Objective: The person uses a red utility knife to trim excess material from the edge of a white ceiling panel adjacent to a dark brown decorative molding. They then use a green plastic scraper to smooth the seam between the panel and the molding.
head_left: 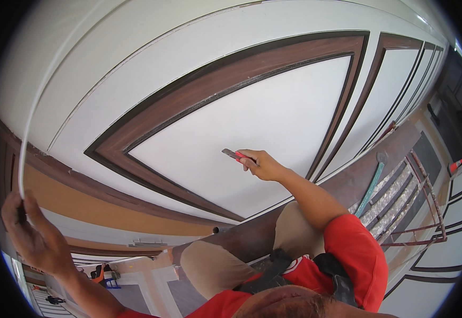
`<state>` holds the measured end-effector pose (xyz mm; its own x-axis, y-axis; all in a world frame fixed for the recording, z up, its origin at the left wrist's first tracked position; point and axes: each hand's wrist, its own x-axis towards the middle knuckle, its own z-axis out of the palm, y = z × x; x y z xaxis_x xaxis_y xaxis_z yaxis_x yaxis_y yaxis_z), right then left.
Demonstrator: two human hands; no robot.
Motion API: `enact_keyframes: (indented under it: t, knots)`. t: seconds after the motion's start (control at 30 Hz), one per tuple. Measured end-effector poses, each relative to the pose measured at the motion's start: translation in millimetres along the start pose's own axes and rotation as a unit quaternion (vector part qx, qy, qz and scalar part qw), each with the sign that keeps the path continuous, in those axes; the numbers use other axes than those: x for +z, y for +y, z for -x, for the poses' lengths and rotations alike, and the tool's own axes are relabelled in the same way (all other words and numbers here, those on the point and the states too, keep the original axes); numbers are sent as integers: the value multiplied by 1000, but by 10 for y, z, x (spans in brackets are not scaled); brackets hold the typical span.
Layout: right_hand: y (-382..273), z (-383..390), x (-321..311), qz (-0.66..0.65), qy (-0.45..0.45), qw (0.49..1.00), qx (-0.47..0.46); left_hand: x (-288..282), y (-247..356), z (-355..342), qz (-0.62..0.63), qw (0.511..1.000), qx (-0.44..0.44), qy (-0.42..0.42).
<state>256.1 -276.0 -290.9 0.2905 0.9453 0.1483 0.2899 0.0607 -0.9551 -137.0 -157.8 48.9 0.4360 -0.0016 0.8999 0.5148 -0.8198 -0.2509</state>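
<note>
My right hand [262, 164] is closed around a small red-handled tool with a flat grey blade [231, 153], which looks like a scraper. It is in front of the white middle of a wall panel [273, 116] framed in brown and black moulding; whether the blade touches the panel, I cannot tell. At the far left, my left hand [37, 233] is raised, its thumb and fingers pinching the lower end of a thin white strip [40, 95]. The strip curves up past the panel toward the top edge of the view.
My bent knees [209, 267] rest over a brown raised platform [252, 238]. To the right stand a rusty metal frame [435, 206] and a green-handled tool [371, 185]. An orange cone [456, 166] is farther off. Another person [101, 273] is at lower left, near a blue stool [112, 283].
</note>
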Motion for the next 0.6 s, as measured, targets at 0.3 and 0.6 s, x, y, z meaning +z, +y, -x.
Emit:
enact_keyframes:
  t: [0.3,0.6]
  knots:
    - [233,-6,-199,-48,135,990,5,497,275,917,120,986,-81,-77]
    - [291,86,-518,-101,157,982,4,1362,186,3306,362,675,-373,-523]
